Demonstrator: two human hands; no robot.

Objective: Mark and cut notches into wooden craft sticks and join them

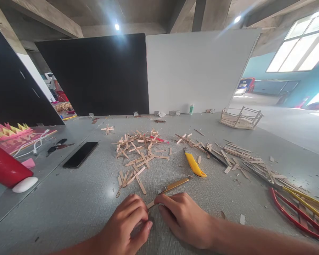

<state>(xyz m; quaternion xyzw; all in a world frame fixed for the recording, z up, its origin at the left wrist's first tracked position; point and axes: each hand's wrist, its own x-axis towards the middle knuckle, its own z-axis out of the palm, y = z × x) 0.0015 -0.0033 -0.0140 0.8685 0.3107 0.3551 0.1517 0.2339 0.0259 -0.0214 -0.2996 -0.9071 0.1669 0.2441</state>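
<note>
A small wooden craft stick (pixel 150 204) spans the gap between my two hands, low in the middle of the view. The fingers of my left hand (pixel 131 217) are curled closed on its left end. My right hand (pixel 184 216) pinches the other end between thumb and forefinger. Just beyond the right knuckles lies a pencil (pixel 177 185), its tip pointing right. Farther off, a yellow utility knife (pixel 194 164) rests on the grey table (pixel 90 205). Cut stick pieces (pixel 138 177), several crossed into star shapes, are spread ahead of my hands.
Right: large scissors (pixel 299 214) with red and yellow handles, loose sticks (pixel 236 152), a black pencil (pixel 214 156). Left: a phone (pixel 80 155), keys (pixel 59 145), a red cylinder (pixel 7 166). At the back: a stick frame (pixel 240 118), a small bottle (pixel 191 109), upright panels (pixel 199 71).
</note>
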